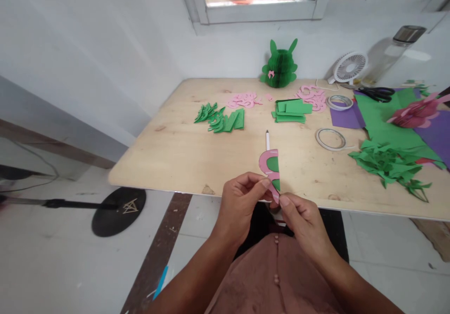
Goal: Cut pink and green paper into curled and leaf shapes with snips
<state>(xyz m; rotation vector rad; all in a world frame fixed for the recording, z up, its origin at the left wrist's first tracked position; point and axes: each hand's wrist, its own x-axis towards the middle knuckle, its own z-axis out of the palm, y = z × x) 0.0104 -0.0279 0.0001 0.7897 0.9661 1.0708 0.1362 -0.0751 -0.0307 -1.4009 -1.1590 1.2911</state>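
Observation:
Over the table's front edge, my left hand (pixel 246 194) pinches a curved pink paper cutout (pixel 264 160), thumb on top near its middle. Green paper (pixel 273 164) shows inside its curves, along a straight right side. My right hand (pixel 298 211) grips the lower tip of the same cutout between thumb and fingers. A white pen (pixel 267 139) with a dark tip lies just beyond the cutout. Farther back are folded green paper pieces (pixel 234 120), a stack of green strips (pixel 291 111) and a pile of pink cutouts (pixel 243 100).
A green honeycomb paper figure (pixel 279 68) stands by the wall. Rightward are more pink cutouts (pixel 312 97), tape rolls (pixel 330 138), black scissors (pixel 378 93), green scraps (pixel 390 160), a small white fan (pixel 349 68) and a clear bottle (pixel 393 58). A round black base (pixel 118 211) stands on the floor.

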